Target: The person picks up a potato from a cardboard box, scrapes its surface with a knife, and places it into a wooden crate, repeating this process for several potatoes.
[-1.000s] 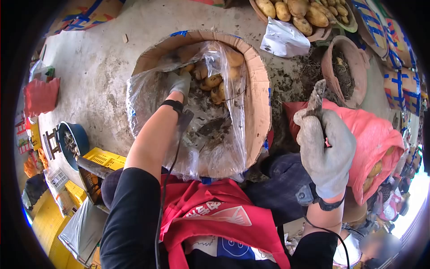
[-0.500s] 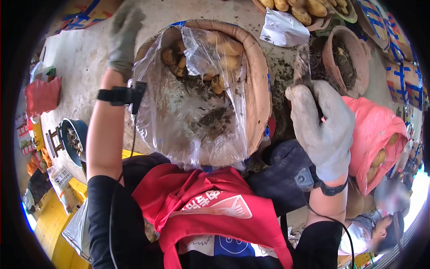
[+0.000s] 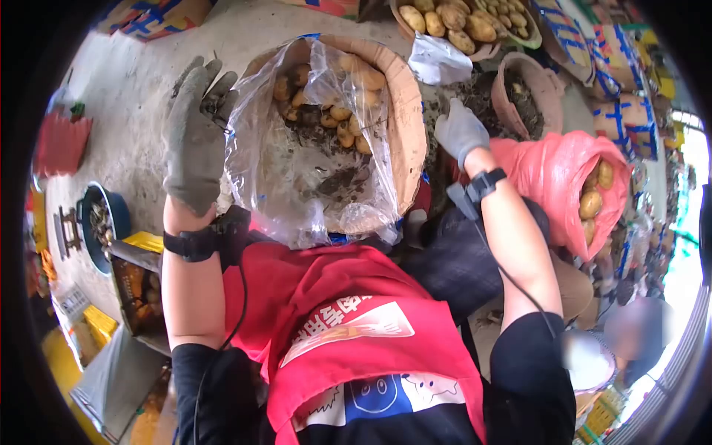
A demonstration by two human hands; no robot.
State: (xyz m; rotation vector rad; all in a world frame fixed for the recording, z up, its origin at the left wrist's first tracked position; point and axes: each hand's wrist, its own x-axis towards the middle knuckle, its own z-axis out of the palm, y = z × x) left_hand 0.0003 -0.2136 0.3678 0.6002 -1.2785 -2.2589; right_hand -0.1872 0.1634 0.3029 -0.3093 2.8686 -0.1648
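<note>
a grey concrete floor (image 3: 126, 104) spreads under everything, seen from above by a person wearing a red apron (image 3: 341, 278) with pale printing on it. in front of the apron stands a big round cardboard box (image 3: 410, 133), lined with crumpled clear plastic (image 3: 245, 159). to its right slumps a pink sack (image 3: 530, 159), its mouth open on more potatoes (image 3: 591, 205). beyond the sack sits a dusty pink basin (image 3: 552, 104) with dark matter inside, and further off is a basin heaped with pale potatoes (image 3: 452, 18), a sheet of white paper (image 3: 439, 59) just beside it.

the left hand (image 3: 194, 137), in a grey glove, is raised just outside the left edge of the box. one second ago it was down inside, at the potatoes; now it is out, fingers dark and partly curled. whether it grasps anything cannot be told.

the right hand (image 3: 461, 132), also gloved, has moved in from above the sack and is now near the box's right rim, over scattered dirt (image 3: 480, 93). it earlier gripped a dirt-caked piece; its fingers look bent now, but whether they hold anything cannot be told.

smallest are the soil-marked potatoes (image 3: 345, 133) in the box, gathered toward its far side, with loose soil (image 3: 341, 180) nearer the person.
</note>
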